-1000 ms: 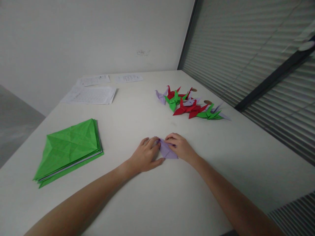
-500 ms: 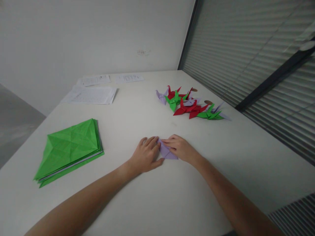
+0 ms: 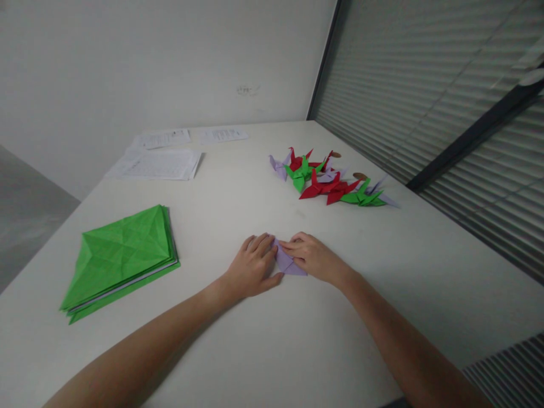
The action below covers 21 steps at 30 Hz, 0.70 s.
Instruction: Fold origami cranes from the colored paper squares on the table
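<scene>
A folded piece of purple origami paper [image 3: 284,259] lies flat on the table between my hands. My left hand [image 3: 254,265] rests over its left edge, fingers lying on the paper and thumb stretched out along the near side. From the right, my right hand [image 3: 313,258] presses its closed fingertips onto the paper's upper right part, along a fold. The fingers cover parts of the paper's left and right edges.
A stack of creased green paper [image 3: 123,246] lies left on the white table [image 3: 238,351]. Printed sheets [image 3: 159,164] are behind it. Red, green and purple paper cranes [image 3: 325,190] cluster at the back right, near window blinds [image 3: 425,85].
Almost nothing differs. My left fingers have shifted very slightly at the paper's top edge; the purple paper and my right hand stay in place.
</scene>
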### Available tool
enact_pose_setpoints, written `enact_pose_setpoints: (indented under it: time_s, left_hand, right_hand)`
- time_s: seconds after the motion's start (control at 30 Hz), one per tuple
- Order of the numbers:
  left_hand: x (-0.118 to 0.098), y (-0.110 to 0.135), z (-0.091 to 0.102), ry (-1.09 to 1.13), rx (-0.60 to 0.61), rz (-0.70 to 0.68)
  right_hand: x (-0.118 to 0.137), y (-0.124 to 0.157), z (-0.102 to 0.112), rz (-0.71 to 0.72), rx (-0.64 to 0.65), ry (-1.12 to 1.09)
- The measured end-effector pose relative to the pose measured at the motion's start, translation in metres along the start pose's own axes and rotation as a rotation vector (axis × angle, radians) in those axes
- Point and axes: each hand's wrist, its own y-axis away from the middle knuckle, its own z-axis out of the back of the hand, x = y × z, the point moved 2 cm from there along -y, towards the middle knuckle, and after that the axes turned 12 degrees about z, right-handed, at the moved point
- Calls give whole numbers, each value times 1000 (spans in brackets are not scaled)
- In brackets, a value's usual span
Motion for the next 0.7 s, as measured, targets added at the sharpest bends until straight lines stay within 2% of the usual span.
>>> enact_pose_setpoints:
  time_s: [0.13, 0.4, 0.57, 0.7]
  left_hand:
    - [0, -1, -1, 49, 37, -67]
    - [5, -3, -1, 65, -57, 35]
    - [8, -4, -4, 73, -100, 36]
    - [8, -3, -5, 65, -87, 36]
  right_hand:
    - [5, 2, 5, -10, -7, -26]
    - [14, -1, 2, -12, -26, -143]
    - [12, -2, -1, -6, -40, -138]
    - [11, -1, -2, -1, -41, -133]
